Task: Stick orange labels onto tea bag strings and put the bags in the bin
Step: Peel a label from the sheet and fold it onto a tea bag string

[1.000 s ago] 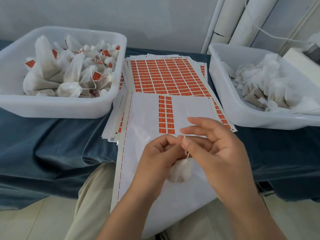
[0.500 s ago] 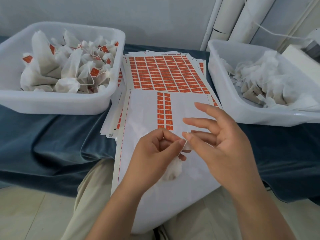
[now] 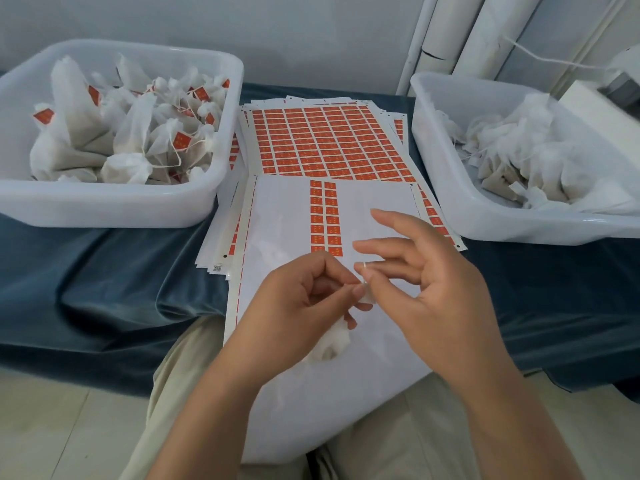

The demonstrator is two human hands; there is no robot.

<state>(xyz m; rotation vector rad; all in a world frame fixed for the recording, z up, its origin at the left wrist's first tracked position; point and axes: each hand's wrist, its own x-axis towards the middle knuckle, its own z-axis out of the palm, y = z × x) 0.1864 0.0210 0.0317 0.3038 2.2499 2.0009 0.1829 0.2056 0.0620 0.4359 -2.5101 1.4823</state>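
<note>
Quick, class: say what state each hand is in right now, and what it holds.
Left hand: closed, holding the tea bag.
Right hand: pinching the bag's string, other fingers spread.

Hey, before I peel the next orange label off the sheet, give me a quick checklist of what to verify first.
1. Bag held: ok. The left hand grips the tea bag, which hangs below its fingers.
2. String secured: ok. The right hand pinches the string just above the bag.
3. Label on this string: not ok, none shows.
4. Labels available: ok. Two columns of orange labels are on the top sheet.
5. Drop-off ready: ok. The left bin, holding labelled bags, stands open.
</note>
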